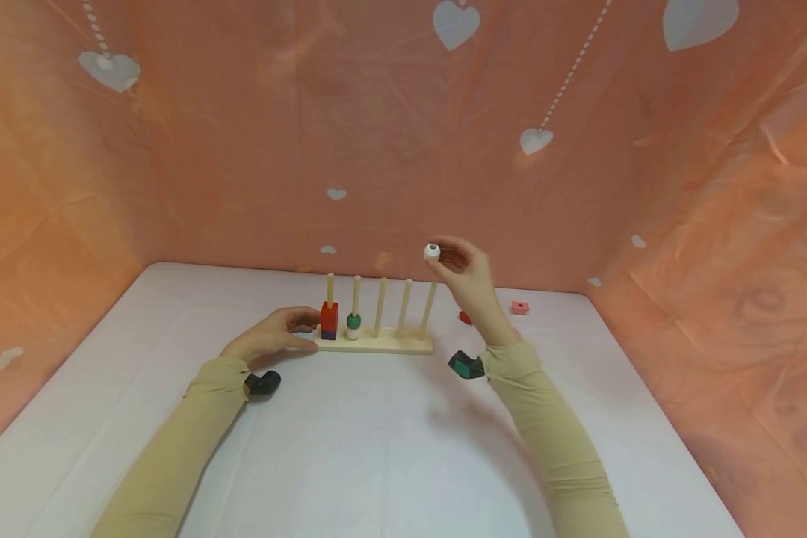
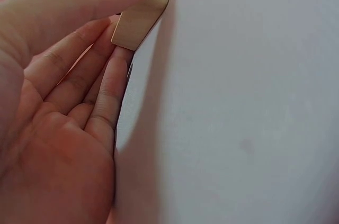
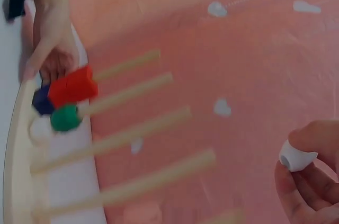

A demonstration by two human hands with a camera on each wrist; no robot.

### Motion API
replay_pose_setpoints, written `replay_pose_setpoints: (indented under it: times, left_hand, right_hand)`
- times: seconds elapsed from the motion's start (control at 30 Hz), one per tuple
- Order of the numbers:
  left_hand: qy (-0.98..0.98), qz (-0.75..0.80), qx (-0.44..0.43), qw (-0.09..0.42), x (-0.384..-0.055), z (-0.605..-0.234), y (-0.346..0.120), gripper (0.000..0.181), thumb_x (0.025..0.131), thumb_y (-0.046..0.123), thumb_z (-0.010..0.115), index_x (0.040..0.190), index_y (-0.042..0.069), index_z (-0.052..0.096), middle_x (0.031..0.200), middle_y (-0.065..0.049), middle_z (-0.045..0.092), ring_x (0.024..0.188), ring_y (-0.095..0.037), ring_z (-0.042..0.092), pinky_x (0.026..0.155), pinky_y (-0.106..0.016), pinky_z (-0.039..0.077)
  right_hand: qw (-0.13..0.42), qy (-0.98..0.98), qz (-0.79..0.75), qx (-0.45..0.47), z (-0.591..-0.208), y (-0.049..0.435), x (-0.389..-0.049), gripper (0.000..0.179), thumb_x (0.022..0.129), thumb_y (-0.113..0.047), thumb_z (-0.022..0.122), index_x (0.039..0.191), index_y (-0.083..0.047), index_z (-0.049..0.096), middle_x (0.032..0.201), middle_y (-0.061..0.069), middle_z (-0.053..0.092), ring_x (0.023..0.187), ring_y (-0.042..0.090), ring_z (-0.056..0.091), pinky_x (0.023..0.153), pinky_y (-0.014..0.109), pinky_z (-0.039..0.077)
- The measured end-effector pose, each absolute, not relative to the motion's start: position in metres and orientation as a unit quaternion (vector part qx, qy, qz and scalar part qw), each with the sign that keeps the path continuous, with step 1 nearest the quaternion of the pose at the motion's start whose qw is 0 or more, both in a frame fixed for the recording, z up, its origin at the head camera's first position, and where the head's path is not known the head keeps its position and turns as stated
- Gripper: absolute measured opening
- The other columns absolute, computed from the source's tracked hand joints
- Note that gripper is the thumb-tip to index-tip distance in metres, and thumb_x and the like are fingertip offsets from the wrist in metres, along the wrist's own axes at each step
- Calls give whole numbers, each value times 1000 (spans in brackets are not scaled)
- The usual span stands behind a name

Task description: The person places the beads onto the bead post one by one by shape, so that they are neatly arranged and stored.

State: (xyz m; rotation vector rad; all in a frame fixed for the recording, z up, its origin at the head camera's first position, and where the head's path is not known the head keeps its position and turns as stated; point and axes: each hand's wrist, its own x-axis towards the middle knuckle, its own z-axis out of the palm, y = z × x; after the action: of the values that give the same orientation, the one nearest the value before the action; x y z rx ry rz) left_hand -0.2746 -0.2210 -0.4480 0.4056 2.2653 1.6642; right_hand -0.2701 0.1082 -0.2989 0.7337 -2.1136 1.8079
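Observation:
A wooden peg stand [image 1: 393, 345] with several upright pegs is on the white table. Its leftmost peg carries red blocks [image 1: 329, 317] above a dark blue block [image 3: 43, 100]. On the neighbouring peg, a green bead [image 1: 353, 321] sits over a white bead [image 1: 353, 334]. My left hand [image 1: 276, 332] grips the stand's left end, thumb along the front side and fingers behind, as the left wrist view shows. Raised above the stand's right end, my right hand [image 1: 467, 273] pinches another white bead [image 3: 297, 156] between thumb and fingers. The bead's hole is visible, and it is apart from the pegs.
Beyond the right forearm lie a pink block [image 1: 520, 307] with a hole and a red piece [image 1: 465, 317], partly covered by the hand. An orange cloth [image 1: 376, 149] with pale hearts hangs behind the white table [image 1: 350, 448] and along its sides.

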Motion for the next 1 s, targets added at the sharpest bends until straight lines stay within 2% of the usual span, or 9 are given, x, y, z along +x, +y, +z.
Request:
replay_pose_setpoints:
  times: [0.17,0.37,0.6,0.87,1.0]
  left_hand:
    - [789,578,142,153,-274,-448,-220,69,77,10,79,137,2,46,138,-15,47,127,-33,42,108,-47,32]
    - [793,574,144,149,-274,-447,-221,67,78,9,78,137,3,46,138,-15,47,128,-33,41,108,-47,31]
    - [798,567,150,141,-276,-450,-222,63,79,8,77,135,1,48,137,-17,48,125,-34,43,108,-48,31]
    - [809,547,173,126,-279,-450,-223,58,80,8,77,131,-2,51,133,-19,51,122,-35,47,108,-49,31]
    - [803,558,162,132,-276,-449,-223,61,79,6,77,133,-1,49,135,-18,50,123,-35,46,107,-49,32]
  right_hand:
    - [127,-697,642,292,-308,88,-284,31,84,7,67,115,10,61,111,22,62,101,27,62,89,33,52]
    - [106,-695,635,321,-312,62,-282,29,85,5,67,114,5,63,113,19,62,101,24,62,89,36,51]
    - [68,-696,635,328,-324,39,-281,32,85,7,66,117,6,61,114,20,61,103,30,60,87,33,52]
    - [56,-715,614,330,-322,31,-270,32,87,6,65,118,9,60,115,25,60,104,38,58,89,43,51]
    - [65,-721,607,328,-319,28,-263,30,87,7,64,116,10,60,113,24,62,102,38,59,88,43,51]
